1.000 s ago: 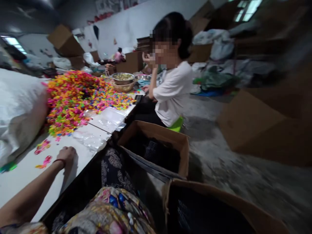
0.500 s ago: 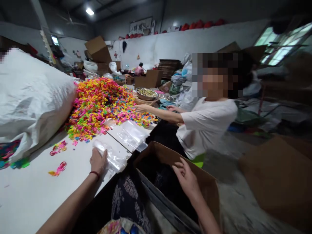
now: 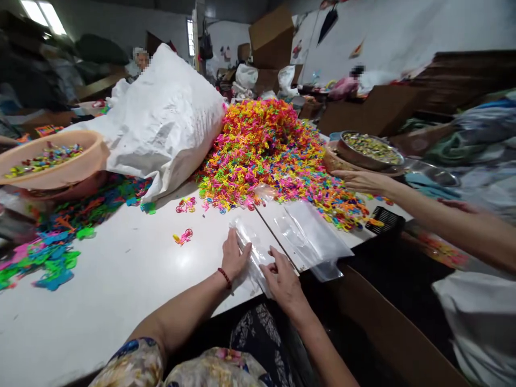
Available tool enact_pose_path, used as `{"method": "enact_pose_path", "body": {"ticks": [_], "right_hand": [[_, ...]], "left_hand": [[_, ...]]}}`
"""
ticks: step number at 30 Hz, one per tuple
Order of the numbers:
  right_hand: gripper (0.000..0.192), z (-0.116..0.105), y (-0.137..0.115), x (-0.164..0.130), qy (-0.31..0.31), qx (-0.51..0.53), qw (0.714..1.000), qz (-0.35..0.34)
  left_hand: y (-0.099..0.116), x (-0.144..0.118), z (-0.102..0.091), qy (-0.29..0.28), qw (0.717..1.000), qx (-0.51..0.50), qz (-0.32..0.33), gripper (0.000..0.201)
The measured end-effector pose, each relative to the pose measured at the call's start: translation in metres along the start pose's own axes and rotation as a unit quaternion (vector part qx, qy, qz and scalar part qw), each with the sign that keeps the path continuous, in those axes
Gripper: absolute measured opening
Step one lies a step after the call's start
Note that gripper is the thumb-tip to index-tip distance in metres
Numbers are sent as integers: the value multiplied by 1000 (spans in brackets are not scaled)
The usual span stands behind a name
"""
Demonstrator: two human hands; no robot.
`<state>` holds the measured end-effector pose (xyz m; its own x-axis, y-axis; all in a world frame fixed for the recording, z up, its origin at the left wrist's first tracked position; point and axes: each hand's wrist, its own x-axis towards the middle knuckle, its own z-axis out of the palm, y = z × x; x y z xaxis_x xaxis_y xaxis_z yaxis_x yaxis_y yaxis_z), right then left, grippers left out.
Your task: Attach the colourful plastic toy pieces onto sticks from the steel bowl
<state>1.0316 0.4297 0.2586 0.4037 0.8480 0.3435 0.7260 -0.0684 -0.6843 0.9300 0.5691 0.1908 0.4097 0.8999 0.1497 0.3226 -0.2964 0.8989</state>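
Clear plastic bags [image 3: 252,252] lie in a glossy stack near the front edge of the white table [image 3: 133,279]. My left hand [image 3: 235,255], with a red bead bracelet at the wrist, grips the stack along its left side, thumb on top. At the right side, my right hand [image 3: 285,282] has curled fingers, with thumb and forefinger closed at the bag edge. Just beyond the stack rises a heap of small colourful plastic pieces [image 3: 266,145]. More flat clear bags [image 3: 318,231] rest to the right, over the table edge.
A large white sack [image 3: 161,113] leans left of the heap, beside an orange basin [image 3: 94,142] of small pieces. At right, a co-worker's arm [image 3: 435,209] reaches toward the heap, near a metal bowl [image 3: 399,157]. An open cardboard box [image 3: 387,317] stands below the table edge.
The view has turned left. My right hand has come from above the cardboard box to the bags. My left hand stays on the stack.
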Motion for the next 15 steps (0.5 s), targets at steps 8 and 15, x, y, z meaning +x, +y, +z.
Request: {"method": "enact_pose_path", "body": {"ticks": [8,15], "right_hand": [[43,60,-12,6,-27,-306,939,-157],[56,55,25,27,-111,-392,907,-107]], "left_hand": [[-15,20,-1,55,995,-70,-45,59],[-26,62,-98,116,982,149,9,44]]}}
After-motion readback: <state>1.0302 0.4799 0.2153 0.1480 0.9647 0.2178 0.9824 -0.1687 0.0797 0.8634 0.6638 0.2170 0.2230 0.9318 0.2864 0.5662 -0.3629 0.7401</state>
